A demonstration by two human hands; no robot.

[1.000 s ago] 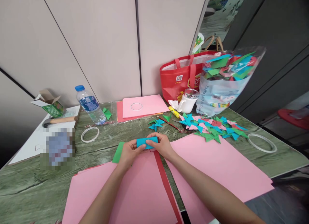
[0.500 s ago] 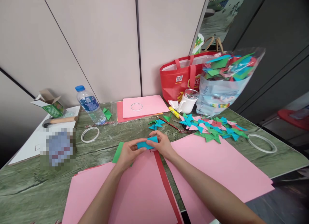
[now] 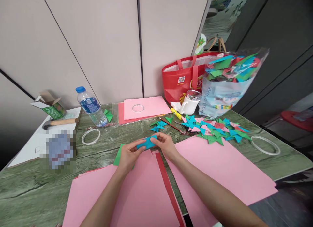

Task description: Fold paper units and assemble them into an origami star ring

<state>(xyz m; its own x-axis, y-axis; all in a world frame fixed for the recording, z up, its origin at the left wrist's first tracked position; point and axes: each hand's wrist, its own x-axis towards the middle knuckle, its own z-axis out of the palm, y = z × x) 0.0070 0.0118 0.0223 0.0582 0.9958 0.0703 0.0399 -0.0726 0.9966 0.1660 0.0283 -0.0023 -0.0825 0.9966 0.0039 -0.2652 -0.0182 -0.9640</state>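
A small folded blue paper piece (image 3: 147,143) sits pinched between both my hands, just above the table. My left hand (image 3: 129,155) grips its left end with thumb and fingers closed. My right hand (image 3: 165,144) pinches its right end from above. Beneath them lie large pink paper sheets (image 3: 144,194), a red sheet edge (image 3: 168,188) and a green paper scrap (image 3: 118,155). Past my right hand is a heap of folded blue, green and pink paper shapes (image 3: 215,130).
A water bottle (image 3: 91,107), white tape rings (image 3: 91,136) (image 3: 265,144), a white mug (image 3: 190,102), a glue stick (image 3: 176,113), a red bag (image 3: 186,77) and a clear bag of paper shapes (image 3: 230,80) stand at the back. Another pink sheet (image 3: 220,168) covers the right side.
The blue paper has been folded narrower and tilted, its right end now higher. My right hand's fingers have moved over its top; both hands stay in place.
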